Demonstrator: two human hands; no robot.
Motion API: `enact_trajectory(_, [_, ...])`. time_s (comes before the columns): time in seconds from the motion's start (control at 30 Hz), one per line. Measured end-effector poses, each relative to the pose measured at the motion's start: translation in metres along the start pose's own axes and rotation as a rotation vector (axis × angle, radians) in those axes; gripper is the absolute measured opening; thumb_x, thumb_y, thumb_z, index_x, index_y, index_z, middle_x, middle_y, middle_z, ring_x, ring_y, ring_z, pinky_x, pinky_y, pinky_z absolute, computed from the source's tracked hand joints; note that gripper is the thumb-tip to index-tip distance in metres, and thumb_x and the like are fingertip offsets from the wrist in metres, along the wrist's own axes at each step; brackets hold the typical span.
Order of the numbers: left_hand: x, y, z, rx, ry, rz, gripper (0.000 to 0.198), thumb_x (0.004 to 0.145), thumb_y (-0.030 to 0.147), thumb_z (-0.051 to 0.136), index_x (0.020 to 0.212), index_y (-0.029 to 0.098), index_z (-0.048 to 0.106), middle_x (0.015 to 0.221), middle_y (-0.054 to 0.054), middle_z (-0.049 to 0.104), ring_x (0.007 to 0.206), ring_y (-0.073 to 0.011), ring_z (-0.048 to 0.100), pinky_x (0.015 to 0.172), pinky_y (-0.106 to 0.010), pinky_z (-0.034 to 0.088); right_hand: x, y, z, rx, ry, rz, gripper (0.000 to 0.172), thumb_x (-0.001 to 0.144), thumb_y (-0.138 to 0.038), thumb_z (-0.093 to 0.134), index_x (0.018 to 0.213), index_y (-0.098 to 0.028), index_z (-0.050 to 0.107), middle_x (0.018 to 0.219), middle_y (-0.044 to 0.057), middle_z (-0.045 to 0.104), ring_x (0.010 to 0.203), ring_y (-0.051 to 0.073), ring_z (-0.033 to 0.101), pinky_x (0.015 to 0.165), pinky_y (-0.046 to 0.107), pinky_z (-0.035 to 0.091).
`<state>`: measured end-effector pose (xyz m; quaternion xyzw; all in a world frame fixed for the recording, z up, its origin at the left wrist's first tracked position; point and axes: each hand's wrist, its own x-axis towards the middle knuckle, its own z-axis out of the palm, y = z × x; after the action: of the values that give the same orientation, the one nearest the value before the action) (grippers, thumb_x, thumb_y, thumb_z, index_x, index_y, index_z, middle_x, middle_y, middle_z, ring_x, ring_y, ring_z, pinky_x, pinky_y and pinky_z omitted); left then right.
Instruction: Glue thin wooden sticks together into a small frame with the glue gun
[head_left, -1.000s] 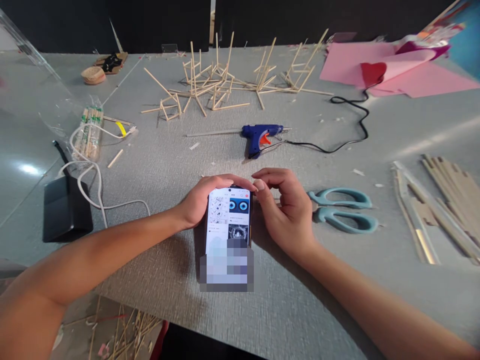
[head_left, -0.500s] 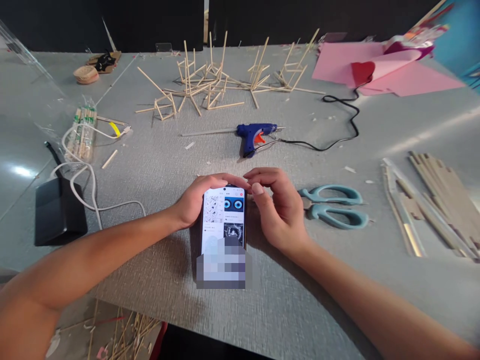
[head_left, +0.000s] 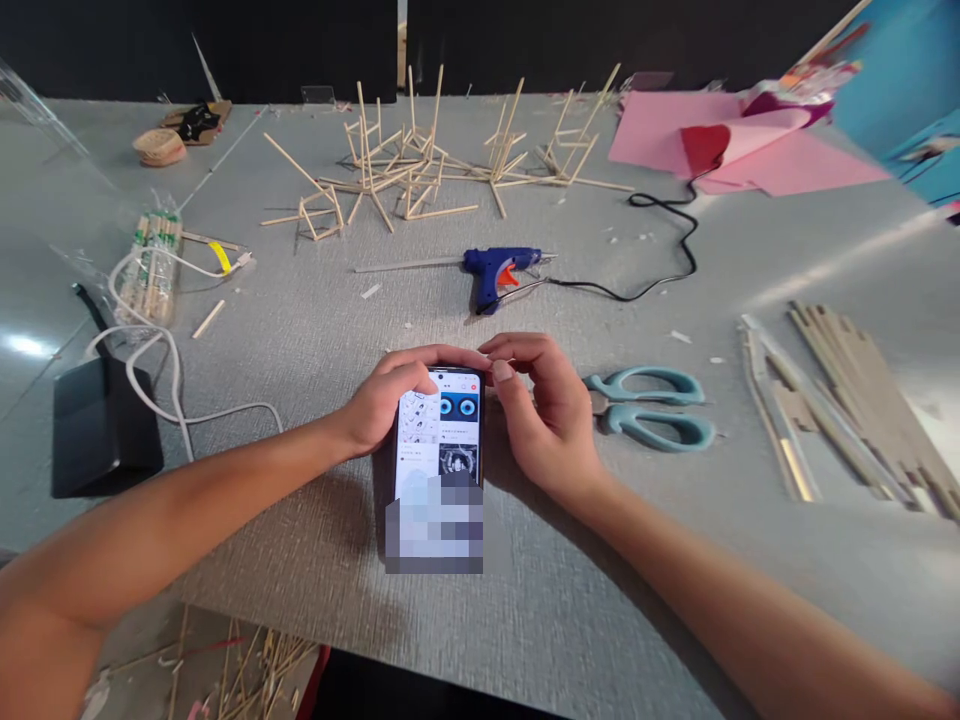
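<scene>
A phone [head_left: 441, 440] lies flat on the grey table near me, its screen lit. My left hand [head_left: 386, 400] curls round the phone's upper left corner, fingers over the top edge and thumb on the screen. My right hand [head_left: 544, 415] rests at the phone's right side, fingers bent, thumb tip touching the top right corner. Teal scissors [head_left: 652, 408] lie just right of my right hand. A blue glue gun [head_left: 493, 272] lies beyond the phone, its black cord [head_left: 660, 250] running right.
Glued stick frames [head_left: 420, 165] stand at the back. Pink paper [head_left: 720, 150] lies at the back right, wooden strips [head_left: 847, 400] at the right. A black power bank [head_left: 101, 425] with a white cable [head_left: 169, 385] and a bag of sticks [head_left: 150, 265] are at the left.
My left thumb has moved onto the phone's screen. Both hands stay at the phone. The view has shifted slightly right.
</scene>
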<state>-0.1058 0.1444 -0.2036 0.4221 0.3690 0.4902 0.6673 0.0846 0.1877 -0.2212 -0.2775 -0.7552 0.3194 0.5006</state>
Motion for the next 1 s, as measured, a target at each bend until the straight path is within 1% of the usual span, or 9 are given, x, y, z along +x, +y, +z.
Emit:
enact_trajectory(0.2, [-0.0005, 0.0004, -0.0002, 0.011, 0.002, -0.004, 0.046, 0.070, 0.032, 0.063, 0.110, 0.018, 0.080, 0.091, -0.007, 0.072, 0.067, -0.0166, 0.058, 0.064, -0.029, 0.045, -0.0001, 0.0009, -0.0003, 0.011, -0.007, 0.005, 0.009, 0.104, -0.024, 0.055, 0.108, -0.024, 0.062, 0.110, 0.007, 0.068, 0.104, 0.022, 0.064, 0.086, 0.041, 0.051])
enact_trajectory(0.33, [-0.0024, 0.0014, 0.0007, 0.016, 0.017, -0.001, 0.042, 0.073, 0.031, 0.067, 0.112, 0.019, 0.080, 0.088, -0.006, 0.070, 0.066, -0.0146, 0.057, 0.063, -0.027, 0.045, -0.0004, 0.0011, -0.0001, 0.010, -0.007, 0.008, 0.009, 0.104, -0.023, 0.054, 0.109, -0.024, 0.062, 0.109, 0.007, 0.068, 0.105, 0.022, 0.064, 0.085, 0.040, 0.051])
enact_trajectory(0.43, [-0.0035, 0.0017, 0.0019, 0.012, 0.015, -0.004, 0.040, 0.076, 0.031, 0.069, 0.113, 0.021, 0.080, 0.089, -0.005, 0.070, 0.069, -0.0153, 0.061, 0.061, -0.025, 0.044, 0.0004, 0.0005, 0.0006, 0.002, -0.009, 0.004, 0.010, 0.104, -0.022, 0.053, 0.108, -0.024, 0.062, 0.109, 0.007, 0.069, 0.104, 0.021, 0.065, 0.084, 0.040, 0.051])
enact_trajectory(0.6, [-0.0024, 0.0001, 0.0014, 0.004, 0.014, -0.012, 0.039, 0.075, 0.030, 0.072, 0.113, 0.022, 0.080, 0.096, -0.005, 0.072, 0.075, -0.0164, 0.065, 0.064, -0.025, 0.047, 0.0020, -0.0014, 0.0014, -0.029, -0.004, -0.006, 0.010, 0.104, -0.021, 0.052, 0.108, -0.023, 0.061, 0.107, 0.007, 0.069, 0.101, 0.021, 0.065, 0.083, 0.039, 0.052])
enact_trajectory(0.7, [-0.0015, -0.0011, 0.0001, 0.009, 0.020, 0.000, 0.041, 0.073, 0.025, 0.068, 0.112, 0.022, 0.080, 0.098, -0.005, 0.073, 0.079, -0.0173, 0.066, 0.066, -0.026, 0.048, 0.0023, -0.0020, 0.0016, -0.050, 0.001, -0.008, 0.009, 0.103, -0.021, 0.053, 0.107, -0.024, 0.061, 0.107, 0.007, 0.070, 0.100, 0.021, 0.066, 0.081, 0.039, 0.052])
enact_trajectory(0.8, [-0.0010, -0.0009, 0.0002, 0.008, 0.018, 0.011, 0.046, 0.068, 0.021, 0.064, 0.110, 0.022, 0.080, 0.103, -0.005, 0.074, 0.083, -0.0189, 0.066, 0.068, -0.027, 0.048, 0.0023, -0.0024, 0.0021, -0.064, 0.002, 0.002, 0.009, 0.103, -0.021, 0.053, 0.107, -0.024, 0.061, 0.106, 0.006, 0.070, 0.098, 0.021, 0.066, 0.081, 0.039, 0.052])
enact_trajectory(1.0, [0.0004, 0.0038, 0.0042, 0.026, 0.084, -0.048, 0.044, 0.068, 0.028, 0.066, 0.109, 0.018, 0.079, 0.098, -0.007, 0.074, 0.081, -0.0205, 0.067, 0.068, -0.028, 0.046, 0.0027, -0.0023, 0.0025, -0.063, 0.000, 0.015, 0.008, 0.103, -0.021, 0.053, 0.106, -0.023, 0.061, 0.106, 0.006, 0.070, 0.098, 0.020, 0.066, 0.080, 0.038, 0.052])
